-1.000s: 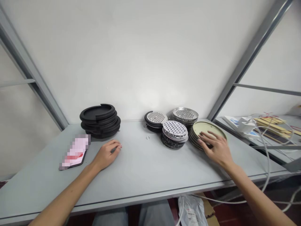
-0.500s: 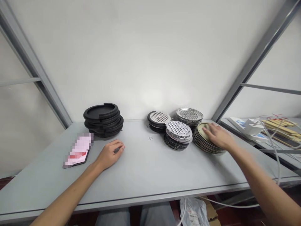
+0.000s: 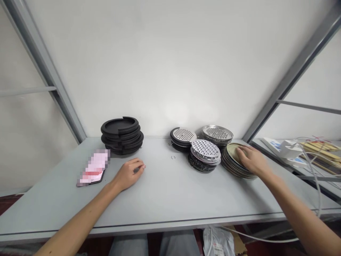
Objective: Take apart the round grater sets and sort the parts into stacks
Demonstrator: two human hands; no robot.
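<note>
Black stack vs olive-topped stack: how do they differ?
Place: black stack at left on the table, olive-topped stack at right.
Build: the black stack's pieces have thick rims; the olive-topped stack's discs look thinner.
Contact: the right hand is on the olive-topped stack; no hand touches the black stack.
Shared: both are piles of round pieces.

Single head-worn view, facing forward and down
From above the wearer's pale-blue fabric-clad legs, it looks across the nearby flat grey tabletop toward the plain white upright wall behind.
</note>
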